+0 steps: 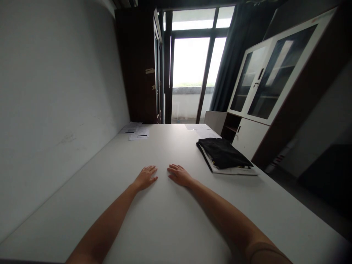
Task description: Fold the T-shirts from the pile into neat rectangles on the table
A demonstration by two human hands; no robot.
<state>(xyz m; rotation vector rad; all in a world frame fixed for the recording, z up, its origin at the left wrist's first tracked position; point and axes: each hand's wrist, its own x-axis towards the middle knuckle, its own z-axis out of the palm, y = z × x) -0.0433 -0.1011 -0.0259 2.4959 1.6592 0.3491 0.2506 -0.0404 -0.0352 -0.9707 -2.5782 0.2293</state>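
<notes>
My left hand [146,177] lies palm down on the white table [162,220], fingers stretched forward and thumb apart. A short gap to its right, my right hand [179,174] rests flat on the same surface, its fingers extended and pointing left. Neither hand holds anything. Nearest to the right hand is a folded black cloth [224,152], which lies on a flat white stack [233,171] near the table's right edge. What makes up that stack I cannot tell.
Printed papers [137,131] lie at the far left corner, and pale sheets [202,129] at the far right. A wall [55,110] borders the table's left side. Beyond stand a dark wardrobe [137,73], a glass door [189,66] and a white-doored cabinet [251,134].
</notes>
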